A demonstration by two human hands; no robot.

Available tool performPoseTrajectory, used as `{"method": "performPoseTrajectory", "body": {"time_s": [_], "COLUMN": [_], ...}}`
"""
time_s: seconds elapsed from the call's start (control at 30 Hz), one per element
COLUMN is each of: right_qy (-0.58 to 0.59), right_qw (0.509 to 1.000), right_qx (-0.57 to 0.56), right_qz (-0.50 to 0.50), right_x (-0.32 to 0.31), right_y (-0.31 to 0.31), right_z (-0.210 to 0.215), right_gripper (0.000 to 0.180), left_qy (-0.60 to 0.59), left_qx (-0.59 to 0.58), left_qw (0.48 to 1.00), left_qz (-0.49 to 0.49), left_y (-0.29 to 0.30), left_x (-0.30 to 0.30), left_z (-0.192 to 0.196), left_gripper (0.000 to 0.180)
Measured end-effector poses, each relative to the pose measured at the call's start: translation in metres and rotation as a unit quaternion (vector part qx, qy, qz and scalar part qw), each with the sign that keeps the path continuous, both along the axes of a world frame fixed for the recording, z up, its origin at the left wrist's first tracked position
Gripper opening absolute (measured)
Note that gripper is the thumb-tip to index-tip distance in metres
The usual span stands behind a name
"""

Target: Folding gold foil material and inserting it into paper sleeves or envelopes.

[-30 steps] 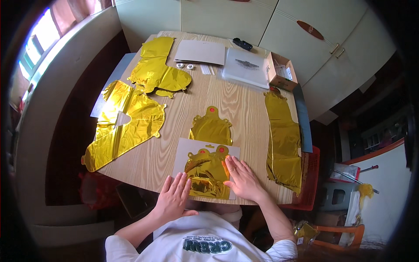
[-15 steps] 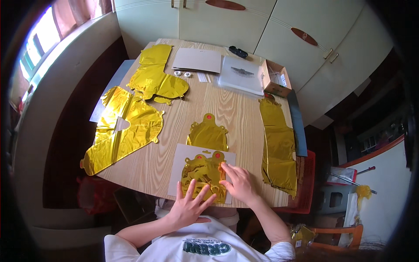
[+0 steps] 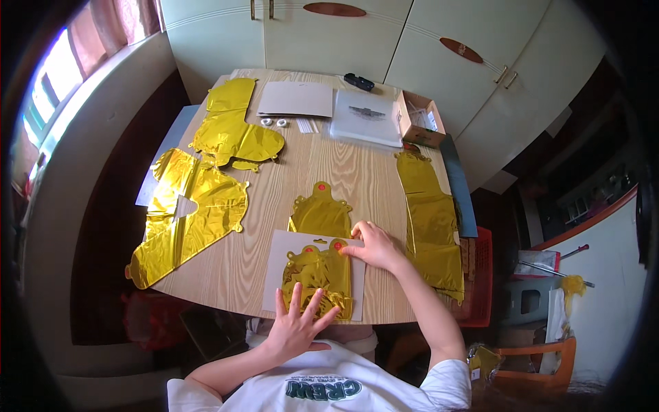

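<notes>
The left hand [image 3: 296,326] presses flat, fingers spread wide, on the lower edge of a folded gold foil balloon [image 3: 317,278] to pin it on its white card [image 3: 274,271] at the bench's [image 3: 357,172] near edge, while the right hand [image 3: 374,244] pinches its top corner.

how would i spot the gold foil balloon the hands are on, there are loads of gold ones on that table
Start at the wooden table and go to its near edge, by the person. There a white card lies flat with a crinkled gold foil balloon on it, under the left hand and right hand. It is the only gold piece on a card; the others lie on bare wood.
</notes>
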State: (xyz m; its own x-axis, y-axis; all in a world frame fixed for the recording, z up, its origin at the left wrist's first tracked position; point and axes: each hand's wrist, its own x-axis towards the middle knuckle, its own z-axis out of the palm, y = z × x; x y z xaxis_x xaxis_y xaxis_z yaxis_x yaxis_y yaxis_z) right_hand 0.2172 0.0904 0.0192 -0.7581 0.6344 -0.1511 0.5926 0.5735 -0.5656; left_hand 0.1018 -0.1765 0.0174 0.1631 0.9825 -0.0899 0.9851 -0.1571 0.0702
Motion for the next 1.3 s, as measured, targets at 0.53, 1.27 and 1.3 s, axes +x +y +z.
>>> {"method": "performPoseTrajectory", "body": {"time_s": [0.53, 1.27, 1.3], "right_qy": [0.33, 0.346, 0.334], "right_qw": [0.907, 0.79, 0.806], "right_qx": [0.188, 0.506, 0.487], "right_qz": [-0.181, 0.027, 0.051], "right_x": [0.053, 0.141, 0.143], "right_y": [0.043, -0.107, -0.122], "right_z": [0.094, 0.046, 0.045], "right_gripper": [0.011, 0.023, 0.019], "left_qy": [-0.005, -0.279, -0.475], "left_qx": [-0.016, 0.062, 0.05], "left_qw": [1.0, 0.951, 0.862], "left_qz": [0.001, 0.116, 0.172], "left_y": [0.001, -0.014, -0.03], "left_x": [0.002, -0.024, -0.036], "left_z": [-0.001, -0.012, -0.047], "left_gripper": [0.093, 0.095, 0.096]}}
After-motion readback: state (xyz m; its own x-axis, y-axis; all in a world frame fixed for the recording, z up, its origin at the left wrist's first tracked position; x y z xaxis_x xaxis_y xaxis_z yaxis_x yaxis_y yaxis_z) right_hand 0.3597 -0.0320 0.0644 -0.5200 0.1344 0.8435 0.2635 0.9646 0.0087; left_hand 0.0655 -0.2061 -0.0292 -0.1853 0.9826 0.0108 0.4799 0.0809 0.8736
